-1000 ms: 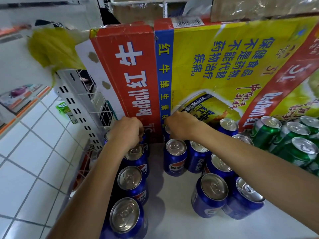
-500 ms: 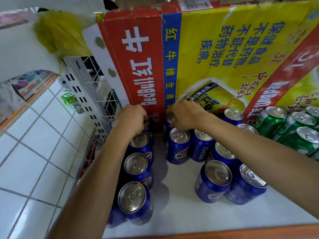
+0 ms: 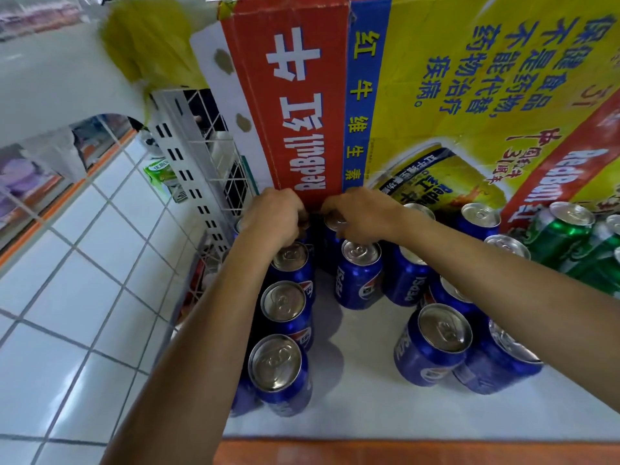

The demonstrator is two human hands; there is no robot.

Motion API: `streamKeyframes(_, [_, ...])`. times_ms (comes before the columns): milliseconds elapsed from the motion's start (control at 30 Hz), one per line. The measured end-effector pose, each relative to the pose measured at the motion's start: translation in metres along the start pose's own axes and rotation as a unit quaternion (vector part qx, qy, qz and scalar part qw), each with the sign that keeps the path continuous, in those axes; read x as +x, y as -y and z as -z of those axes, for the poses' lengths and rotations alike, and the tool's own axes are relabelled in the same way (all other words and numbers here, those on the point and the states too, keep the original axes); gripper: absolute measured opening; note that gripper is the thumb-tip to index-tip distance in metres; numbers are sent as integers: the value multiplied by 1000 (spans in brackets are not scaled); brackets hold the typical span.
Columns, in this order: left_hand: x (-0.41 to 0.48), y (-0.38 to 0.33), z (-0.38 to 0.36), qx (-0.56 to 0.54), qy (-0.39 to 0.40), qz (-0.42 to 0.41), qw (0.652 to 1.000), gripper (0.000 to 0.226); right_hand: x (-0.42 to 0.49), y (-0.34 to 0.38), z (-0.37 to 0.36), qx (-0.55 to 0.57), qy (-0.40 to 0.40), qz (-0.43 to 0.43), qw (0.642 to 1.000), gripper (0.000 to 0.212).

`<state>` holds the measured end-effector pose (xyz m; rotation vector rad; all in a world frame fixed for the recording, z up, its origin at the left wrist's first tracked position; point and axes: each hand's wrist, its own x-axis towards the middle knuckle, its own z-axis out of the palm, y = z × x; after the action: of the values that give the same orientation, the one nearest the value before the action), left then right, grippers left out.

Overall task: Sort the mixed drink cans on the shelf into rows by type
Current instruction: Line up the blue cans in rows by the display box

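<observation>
Together, both hands (image 3: 273, 216) (image 3: 364, 214) clutch rear blue cans (image 3: 335, 220).

"RedBull" marks the cardboard box (image 3: 295, 95), "PEPSI" the blue cans (image 3: 360, 280).

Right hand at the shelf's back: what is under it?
Part of a blue can's silver top shows beneath the right hand, whose curled fingers grip it. The hand covers the rest of that top.
</observation>
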<state>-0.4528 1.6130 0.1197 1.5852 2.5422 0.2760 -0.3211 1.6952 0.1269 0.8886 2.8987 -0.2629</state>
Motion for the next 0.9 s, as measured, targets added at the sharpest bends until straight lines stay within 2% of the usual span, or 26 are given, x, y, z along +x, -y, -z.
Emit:
streamKeyframes(267, [-3,0,1,8,-10,-2,1000,26,-1,2,7,36,39,25,998,47])
streamKeyframes(400, [-3,1,-2,2,-11,-2,1000,32,1,1,4,-28,26,5,999,38])
streamKeyframes(567, [0,3,-5,1,-10,1,1000,35,-5,9,6,-102,0,-61,993,58])
streamKeyframes(800, [3,7,-9,3,-18,-15,1000,34,-22,11,16,-24,61,-26,998,64])
streamKeyframes(900, [4,8,-11,-5,-17,-18,1000,32,-23,13,19,-39,98,-22,994,61])
